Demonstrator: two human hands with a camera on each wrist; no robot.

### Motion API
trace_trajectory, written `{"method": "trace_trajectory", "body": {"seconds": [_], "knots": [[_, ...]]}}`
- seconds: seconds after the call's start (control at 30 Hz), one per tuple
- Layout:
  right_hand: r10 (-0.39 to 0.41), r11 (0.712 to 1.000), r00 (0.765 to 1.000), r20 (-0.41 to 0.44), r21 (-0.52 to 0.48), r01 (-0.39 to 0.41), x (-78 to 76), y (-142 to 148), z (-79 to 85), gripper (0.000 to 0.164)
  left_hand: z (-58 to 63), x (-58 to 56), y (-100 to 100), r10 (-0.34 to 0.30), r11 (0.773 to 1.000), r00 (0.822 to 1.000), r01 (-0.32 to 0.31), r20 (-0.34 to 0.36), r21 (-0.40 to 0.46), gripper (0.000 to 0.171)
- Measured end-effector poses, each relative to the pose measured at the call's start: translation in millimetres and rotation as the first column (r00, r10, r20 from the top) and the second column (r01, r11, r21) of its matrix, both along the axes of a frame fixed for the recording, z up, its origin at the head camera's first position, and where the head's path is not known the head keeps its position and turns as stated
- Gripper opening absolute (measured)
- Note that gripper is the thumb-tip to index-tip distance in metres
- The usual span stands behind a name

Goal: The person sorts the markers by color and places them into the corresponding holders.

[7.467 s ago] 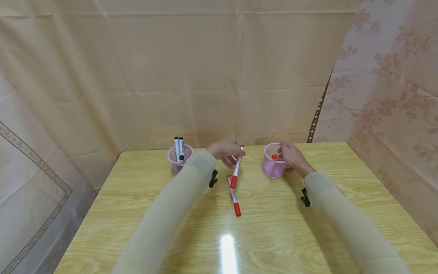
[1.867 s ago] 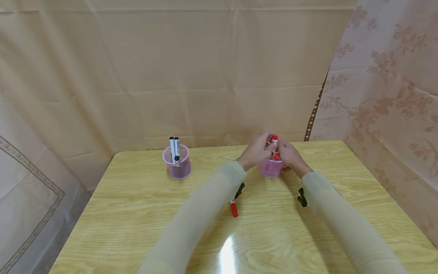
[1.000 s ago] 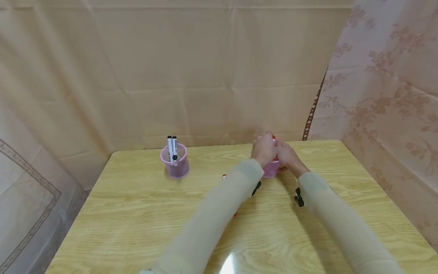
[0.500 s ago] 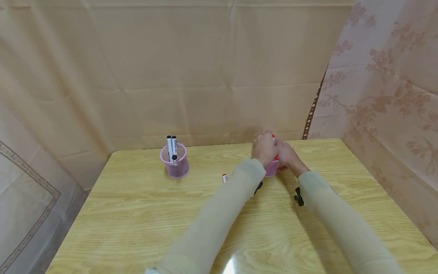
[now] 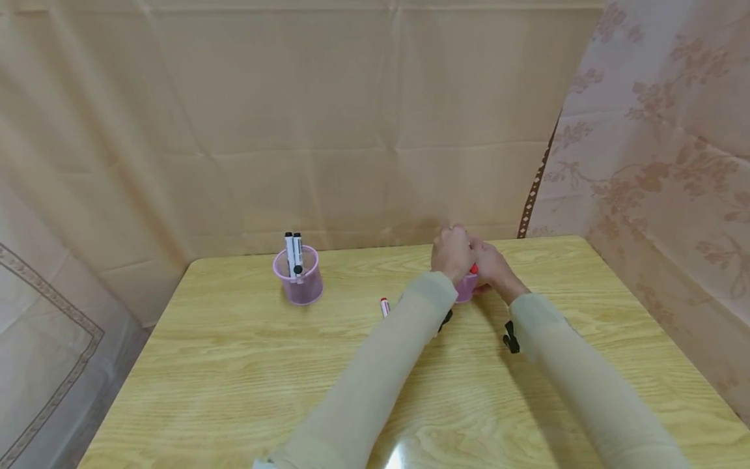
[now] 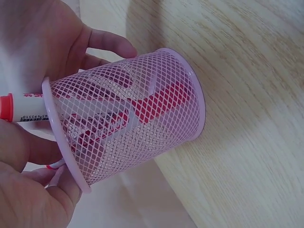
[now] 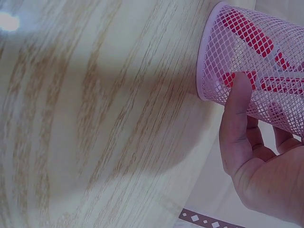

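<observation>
A pink mesh pen holder point(image 6: 123, 118) stands on the table, with red markers inside seen through its mesh. My right hand point(image 5: 495, 267) holds the holder's side, fingers around it in the right wrist view. My left hand point(image 5: 454, 254) is at the rim, its fingers pinching a red-tipped marker point(image 6: 57, 164) mostly hidden by them. Another marker point(image 6: 28, 107) leans out over the rim between the hands. One more red marker point(image 5: 385, 307) lies on the table, largely covered by the left sleeve.
To the left stands a second pink mesh pen holder point(image 5: 305, 286) with black-capped markers point(image 5: 293, 254) in it. The wooden table point(image 5: 222, 378) ends at the back against a beige curtain point(image 5: 293, 130). A floral cloth point(image 5: 674, 163) hangs at the right.
My left hand took a red marker from the table middle to the right pen holder and lowered it in; its red end has sunk behind the hand. The right hand has stayed at the holder.
</observation>
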State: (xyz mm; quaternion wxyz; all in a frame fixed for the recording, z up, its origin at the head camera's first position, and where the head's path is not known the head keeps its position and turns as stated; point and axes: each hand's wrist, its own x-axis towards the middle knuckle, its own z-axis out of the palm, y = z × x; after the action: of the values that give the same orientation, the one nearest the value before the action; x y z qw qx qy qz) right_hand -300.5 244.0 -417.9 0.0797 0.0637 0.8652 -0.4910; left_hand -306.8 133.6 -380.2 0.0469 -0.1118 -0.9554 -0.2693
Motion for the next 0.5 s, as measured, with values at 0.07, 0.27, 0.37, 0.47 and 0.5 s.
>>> {"method": "trace_trajectory", "body": {"seconds": [0.07,0.27,0.37,0.47,0.5], "knots": [[-0.002,1.0,1.0,0.006,0.003,0.002,-0.5,-0.4,0.0,0.073,-0.4,-0.9,-0.7,-0.001,1.0,1.0,0.001,-0.005,0.003,0.023],[-0.015,1.0,1.0,0.021,0.009,0.015,0.0,-1.4,0.4,0.078,-0.6,-1.8,-2.8,0.04,0.993,0.999,-0.042,0.016,0.109,0.018],[-0.022,1.0,0.999,0.034,0.018,0.021,0.5,-1.5,1.4,0.081,1.5,-1.1,-4.3,0.061,0.984,0.997,-0.069,0.049,0.166,0.019],[-0.027,0.999,0.999,0.039,0.021,0.026,1.5,-1.4,2.2,0.082,2.7,-0.4,-4.9,0.066,0.98,0.996,-0.077,0.066,0.181,0.02],[-0.027,0.999,0.999,0.039,0.023,0.026,1.9,-1.4,2.2,0.083,2.7,-0.3,-5.1,0.066,0.979,0.995,-0.079,0.073,0.188,0.02]]}}
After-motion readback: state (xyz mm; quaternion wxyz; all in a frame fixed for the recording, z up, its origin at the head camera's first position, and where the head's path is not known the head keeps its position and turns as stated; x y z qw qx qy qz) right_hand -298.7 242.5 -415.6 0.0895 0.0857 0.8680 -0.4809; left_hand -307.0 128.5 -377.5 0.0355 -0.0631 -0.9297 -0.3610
